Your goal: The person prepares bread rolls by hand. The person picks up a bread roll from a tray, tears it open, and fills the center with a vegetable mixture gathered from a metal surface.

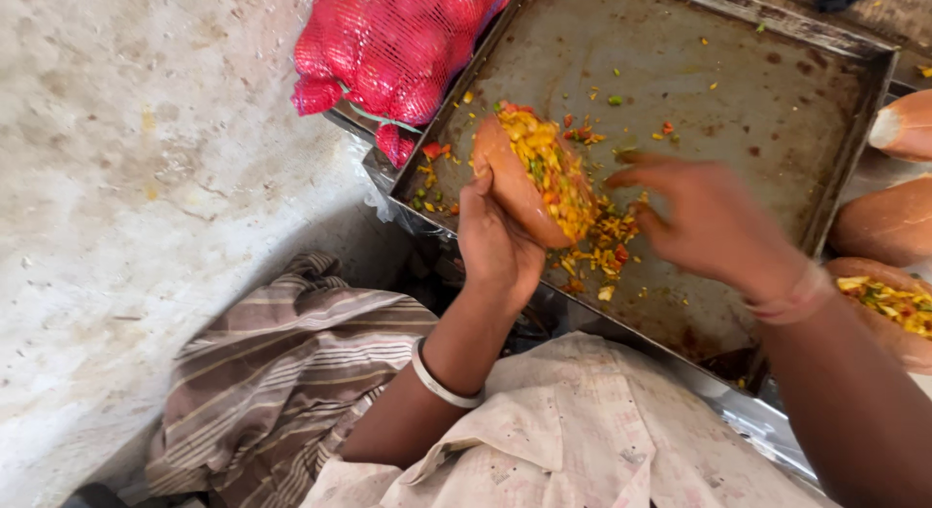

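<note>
Over the metal tray: both hands work at one filled bun, seen from above.

Left hand [497, 238]: wrapped around the underside of a split bread bun [515, 183], fingers curled up its near side and gripping it — a pale bangle [439, 380] sits on that wrist.

Bun: held tilted above the near left part of the tray [777, 90], its cut side open and packed with a yellow chopped filling [551, 170] flecked with red and green.

Right hand [714, 221]: just beside the bun, blurred, fingers spread and curved toward the filling; it grasps nothing that can be made out — whether the fingertips touch the filling cannot be told.

Tray: dark, stained, rectangular, with loose bits of the same filling [607, 255] scattered under the bun and further across it.

Red mesh sack [388, 47]: full of round items, lying at the tray's far left corner.

Other buns [888, 221]: at the right edge, beside the tray; the nearest one [888, 309] is already filled.

Lap: striped cloth [282, 372] and a stained pale garment [582, 430] below the hands.
</note>
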